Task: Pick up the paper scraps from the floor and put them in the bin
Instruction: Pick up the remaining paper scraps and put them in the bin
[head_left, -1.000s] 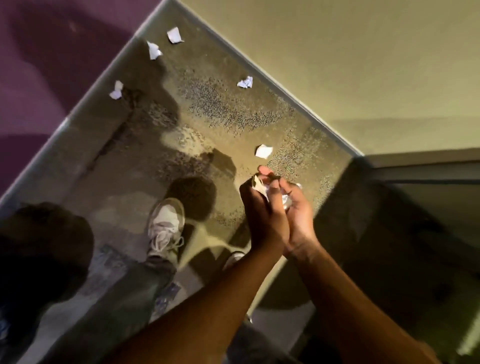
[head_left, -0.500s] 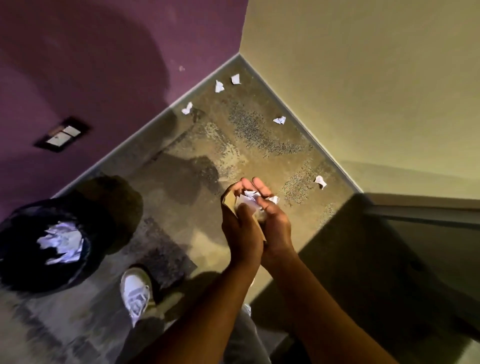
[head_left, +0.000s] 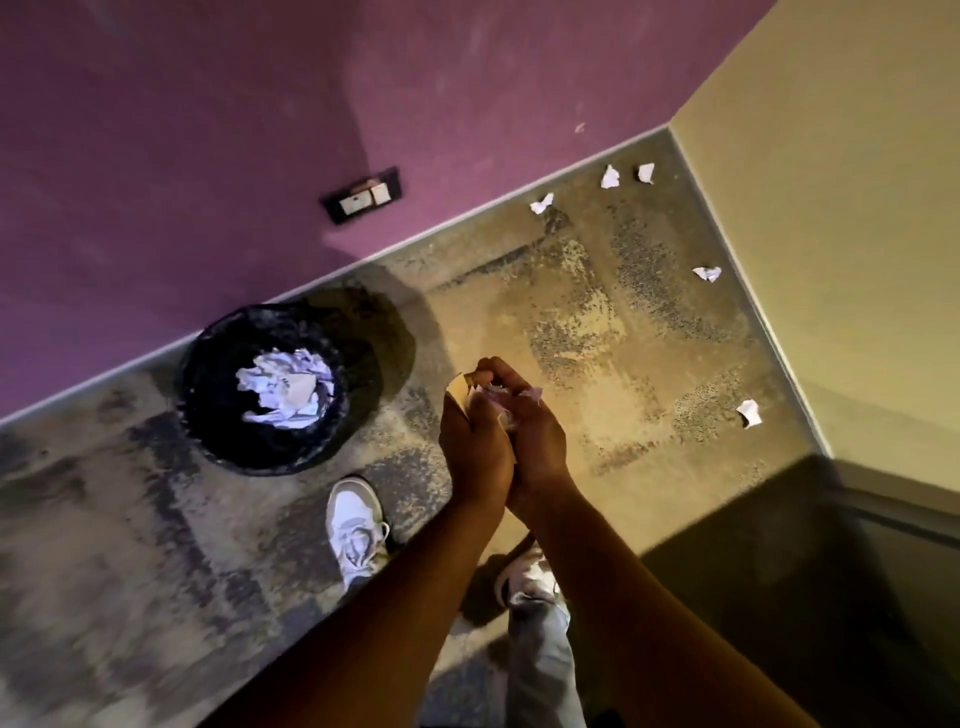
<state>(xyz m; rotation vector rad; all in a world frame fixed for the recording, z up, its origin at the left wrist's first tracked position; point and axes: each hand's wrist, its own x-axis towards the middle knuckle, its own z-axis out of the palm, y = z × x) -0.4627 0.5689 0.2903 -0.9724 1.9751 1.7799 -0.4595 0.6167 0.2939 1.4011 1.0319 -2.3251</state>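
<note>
Both hands are cupped together in the middle of the view, left hand (head_left: 475, 447) and right hand (head_left: 535, 441) curled around a wad of paper scraps (head_left: 496, 402), with a tan bit poking out at the top left. The black bin (head_left: 218, 415) sits on the floor against the purple wall (head_left: 260, 130), to the left of the hands, with crumpled paper (head_left: 285, 387) already in it. Five loose scraps lie near the corner, like this one (head_left: 748, 413) by the beige wall (head_left: 857, 208). White sneaker (head_left: 356, 525) is just below the bin.
</note>
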